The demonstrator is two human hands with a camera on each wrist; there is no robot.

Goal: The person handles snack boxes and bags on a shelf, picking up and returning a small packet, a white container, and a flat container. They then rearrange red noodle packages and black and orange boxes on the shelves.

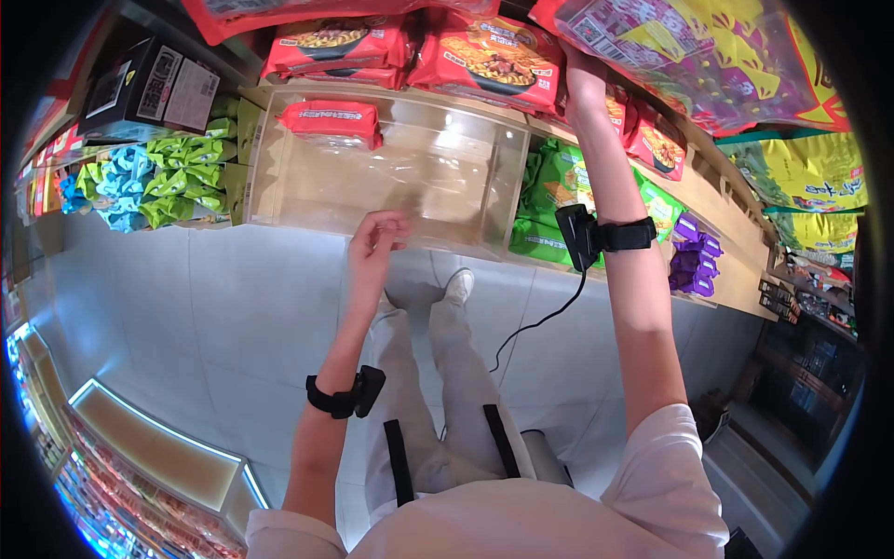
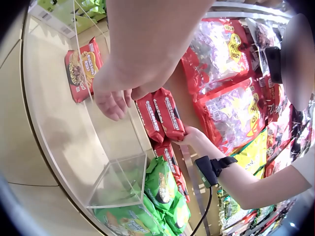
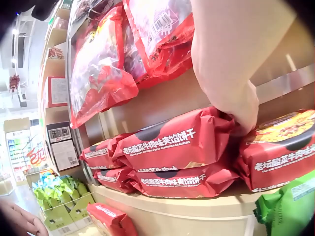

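Observation:
My right hand [image 3: 236, 110] reaches onto the shelf, right at the crumpled end of a red pack of sandwich crackers [image 3: 172, 140]. That pack lies on top of another red pack [image 3: 187, 183]. Its fingers are hidden behind the wrapper and between the packs, so I cannot tell whether they grip it. My left hand [image 1: 377, 235] hangs loosely curled and holds nothing, over the front edge of a clear-walled bin [image 1: 326, 191]. One red cracker pack [image 1: 331, 124] lies at the bin's back left; the left wrist view shows red packs [image 2: 83, 69] there.
Green packs [image 1: 549, 200] fill the compartment right of the bin, with purple packs [image 1: 696, 256] farther right. Large red-edged bags [image 3: 103, 78] overhang the cracker packs. Green and blue packets [image 1: 154, 177] stand at left, near a black box [image 1: 154, 88]. A cable [image 1: 549, 317] hangs from the right wrist camera.

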